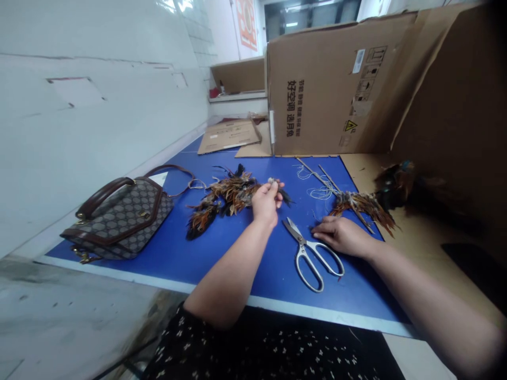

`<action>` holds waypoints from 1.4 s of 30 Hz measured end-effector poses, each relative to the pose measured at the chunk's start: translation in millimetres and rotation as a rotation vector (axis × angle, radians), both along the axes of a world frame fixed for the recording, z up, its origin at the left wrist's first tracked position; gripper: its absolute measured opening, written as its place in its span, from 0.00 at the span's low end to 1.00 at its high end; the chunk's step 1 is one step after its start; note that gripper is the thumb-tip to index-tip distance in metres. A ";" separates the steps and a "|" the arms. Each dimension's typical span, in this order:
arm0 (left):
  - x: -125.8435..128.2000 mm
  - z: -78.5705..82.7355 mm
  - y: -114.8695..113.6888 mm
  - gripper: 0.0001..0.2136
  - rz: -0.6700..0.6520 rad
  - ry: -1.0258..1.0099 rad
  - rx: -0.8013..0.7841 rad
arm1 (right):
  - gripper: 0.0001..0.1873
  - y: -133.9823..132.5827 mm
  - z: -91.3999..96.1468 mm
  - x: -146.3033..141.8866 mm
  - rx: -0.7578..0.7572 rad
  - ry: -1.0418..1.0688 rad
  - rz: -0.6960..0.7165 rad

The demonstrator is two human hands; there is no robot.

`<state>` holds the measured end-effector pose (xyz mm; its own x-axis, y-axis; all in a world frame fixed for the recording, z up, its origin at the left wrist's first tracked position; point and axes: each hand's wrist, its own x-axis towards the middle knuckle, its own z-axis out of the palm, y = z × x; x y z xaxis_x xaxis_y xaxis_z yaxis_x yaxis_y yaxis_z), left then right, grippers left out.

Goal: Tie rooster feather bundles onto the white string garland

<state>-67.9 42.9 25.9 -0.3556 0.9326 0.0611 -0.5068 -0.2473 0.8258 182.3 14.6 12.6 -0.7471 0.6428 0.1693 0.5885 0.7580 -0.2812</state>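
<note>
My left hand [266, 203] is closed in a pinch over the blue table, its fingers round a small bunch of feathers [285, 198] with a pale, fluffy end at the fingertips. Just left of it lies a pile of brown and black feathers [233, 191]. My right hand [338, 235] rests low over the tabletop, fingers drawn together; whether a thin thing is between them is hidden. Beside that hand lie scissors [301, 241] with white handles, blades slightly apart. Beyond it, brown feathers [360, 205] lie with thin sticks [329, 178] and loose pale string [320, 192].
A patterned handbag [137, 216] with brown trim stands on the left of the blue table [166, 269]. A large cardboard box [325, 95] rises at the back right, with flat cardboard [229, 135] left of it. More dark feathers [396, 182] lie at the right.
</note>
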 end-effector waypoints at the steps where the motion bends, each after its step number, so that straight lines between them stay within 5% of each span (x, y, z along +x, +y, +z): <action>1: 1.4 -1.1 -0.1 0.14 0.002 0.008 -0.003 | 0.16 1.4 1.2 2.6 0.076 -0.081 -0.091; 5: 6.0 -4.0 -0.8 0.15 0.018 0.037 0.003 | 0.20 10.3 5.4 18.8 0.309 -0.325 -0.495; 9: 6.3 -7.9 0.1 0.15 0.057 0.123 -0.044 | 0.20 14.6 3.6 28.5 0.393 -0.165 -0.640; 14: 5.2 -14.8 2.8 0.11 0.175 0.283 -0.001 | 0.18 11.0 -4.4 16.5 0.355 0.121 -0.442; 18: 5.7 -16.6 3.1 0.08 0.200 0.353 0.067 | 0.16 11.1 -12.1 -5.2 0.264 0.075 -0.292; 26: 11.6 -22.8 3.9 0.06 0.222 0.391 0.124 | 0.13 26.5 -18.1 -28.3 0.244 -0.095 -0.353; 30: 10.9 -24.8 6.7 0.07 0.214 0.352 0.106 | 0.10 55.4 1.7 -26.4 0.204 0.015 -0.362; 35: 9.2 -23.9 7.1 0.07 0.212 0.348 0.099 | 0.15 97.6 56.5 -29.9 -0.174 0.784 -0.313; 38: 9.5 -23.9 6.1 0.07 0.195 0.341 0.099 | 0.18 108.0 79.9 -39.3 -0.300 0.849 -0.272; 42: 11.1 -24.6 5.6 0.09 0.175 0.335 0.100 | 0.18 107.5 82.9 -50.4 -0.274 0.772 -0.295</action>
<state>-56.8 48.5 1.3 -0.4532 0.8434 0.2886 -0.1562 -0.3939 0.9058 131.9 122.0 95.6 -0.2836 0.8842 0.3711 0.3201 0.4521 -0.8326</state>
